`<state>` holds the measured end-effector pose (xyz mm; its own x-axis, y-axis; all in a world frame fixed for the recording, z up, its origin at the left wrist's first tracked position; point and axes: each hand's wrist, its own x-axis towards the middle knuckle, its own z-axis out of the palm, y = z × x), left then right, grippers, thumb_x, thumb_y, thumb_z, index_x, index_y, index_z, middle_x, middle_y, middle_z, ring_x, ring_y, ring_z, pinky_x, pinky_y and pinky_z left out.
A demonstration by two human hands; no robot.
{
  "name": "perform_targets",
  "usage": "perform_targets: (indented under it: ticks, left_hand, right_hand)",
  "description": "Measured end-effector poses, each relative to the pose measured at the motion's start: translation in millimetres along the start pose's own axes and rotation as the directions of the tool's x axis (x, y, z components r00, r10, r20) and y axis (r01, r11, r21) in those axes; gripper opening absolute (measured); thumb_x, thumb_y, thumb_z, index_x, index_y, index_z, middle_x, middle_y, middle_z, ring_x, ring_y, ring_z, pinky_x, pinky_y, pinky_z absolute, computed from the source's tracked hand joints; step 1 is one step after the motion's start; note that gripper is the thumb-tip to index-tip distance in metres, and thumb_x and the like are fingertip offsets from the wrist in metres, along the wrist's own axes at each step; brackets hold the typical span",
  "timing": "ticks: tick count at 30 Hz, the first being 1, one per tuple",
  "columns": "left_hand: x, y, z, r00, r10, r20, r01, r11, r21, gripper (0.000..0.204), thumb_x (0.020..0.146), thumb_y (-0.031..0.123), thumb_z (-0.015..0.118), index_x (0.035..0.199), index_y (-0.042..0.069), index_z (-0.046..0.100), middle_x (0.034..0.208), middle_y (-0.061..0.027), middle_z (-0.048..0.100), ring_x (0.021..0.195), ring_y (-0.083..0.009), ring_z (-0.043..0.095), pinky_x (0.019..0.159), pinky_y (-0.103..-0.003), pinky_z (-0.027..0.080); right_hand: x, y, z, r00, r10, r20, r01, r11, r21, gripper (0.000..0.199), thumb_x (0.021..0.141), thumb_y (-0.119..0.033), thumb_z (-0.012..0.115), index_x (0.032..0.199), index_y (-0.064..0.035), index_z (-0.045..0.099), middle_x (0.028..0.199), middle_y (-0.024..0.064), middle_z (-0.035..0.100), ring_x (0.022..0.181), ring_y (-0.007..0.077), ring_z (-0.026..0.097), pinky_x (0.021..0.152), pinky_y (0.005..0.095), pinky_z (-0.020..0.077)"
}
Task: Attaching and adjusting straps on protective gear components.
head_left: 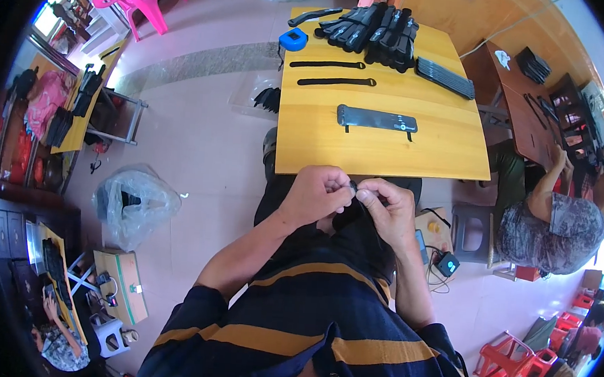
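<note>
Just off the near edge of the yellow table (311, 147), my left hand (317, 195) and my right hand (392, 211) meet above my lap. Both are closed, fingertips pinching a small black piece (355, 186) between them. Most of it is hidden by the fingers, so its kind is unclear. Nearest to them on the table lies a flat dark plastic sleeve (377, 119) with two short black tabs at its lower edge. Beyond it, two black straps (330, 65) with looped ends lie side by side.
At the table's far side are a pile of black packed straps (370, 30), a stack of dark sleeves (445, 78) and a blue tape measure (293, 40). A clear plastic bag (135, 195) stands on the floor at left. A person (552, 224) sits at another table on the right.
</note>
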<state>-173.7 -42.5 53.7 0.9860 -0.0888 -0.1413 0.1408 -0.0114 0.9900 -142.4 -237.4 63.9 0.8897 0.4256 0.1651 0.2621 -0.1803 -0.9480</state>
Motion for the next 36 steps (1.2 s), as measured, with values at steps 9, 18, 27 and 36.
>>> perform_targets:
  ticks: [9, 18, 27, 36]
  left_hand:
    - [-1.2, -11.0, -2.7, 0.999, 0.033, 0.022, -0.033, 0.999, 0.013, 0.005, 0.088, 0.000, 0.067, 0.090, -0.004, 0.069, 0.077, -0.0076, 0.073, 0.067, -0.0092, 0.069, 0.059, -0.023, 0.056]
    - [-4.2, -19.3, 8.6, 0.998, 0.025, -0.055, -0.030, 0.995, -0.092, 0.003, 0.080, -0.001, 0.067, 0.079, -0.004, 0.065, 0.064, -0.0043, 0.064, 0.056, -0.0075, 0.062, 0.051, -0.024, 0.047]
    - [-9.0, -15.0, 14.7, 0.991, 0.065, -0.115, -0.072, 0.996, -0.055, 0.006, 0.082, 0.000, 0.062, 0.076, -0.002, 0.062, 0.062, -0.0056, 0.063, 0.053, -0.0079, 0.060, 0.050, -0.025, 0.046]
    - [-7.0, -32.1, 8.0, 0.981, 0.162, -0.106, -0.154, 0.985, 0.082, 0.006, 0.081, 0.002, 0.061, 0.076, -0.001, 0.061, 0.062, -0.0052, 0.063, 0.053, -0.0093, 0.061, 0.049, -0.025, 0.046]
  right_hand:
    - [0.8, -6.9, 1.6, 0.991, -0.132, 0.014, 0.132, 0.971, -0.198, 0.007, 0.089, -0.003, 0.071, 0.095, -0.0011, 0.073, 0.086, 0.0135, 0.074, 0.078, 0.0249, 0.074, 0.071, 0.0315, 0.0561]
    - [-2.6, -11.6, 7.0, 0.973, -0.232, 0.019, 0.223, 0.904, -0.365, 0.005, 0.086, -0.001, 0.072, 0.091, 0.0013, 0.070, 0.086, 0.0148, 0.073, 0.078, 0.0296, 0.073, 0.071, 0.0342, 0.0564]
    - [-4.7, -6.4, 12.1, 0.956, -0.290, -0.042, 0.257, 0.899, -0.354, 0.003, 0.085, -0.004, 0.071, 0.086, -0.0017, 0.069, 0.082, 0.0140, 0.071, 0.073, 0.0304, 0.071, 0.066, 0.0365, 0.0562]
    - [-7.5, -6.7, 17.0, 0.931, -0.364, -0.017, 0.322, 0.843, -0.431, 0.003, 0.085, -0.004, 0.072, 0.085, -0.0033, 0.069, 0.083, 0.0134, 0.072, 0.074, 0.0306, 0.072, 0.067, 0.0370, 0.0572]
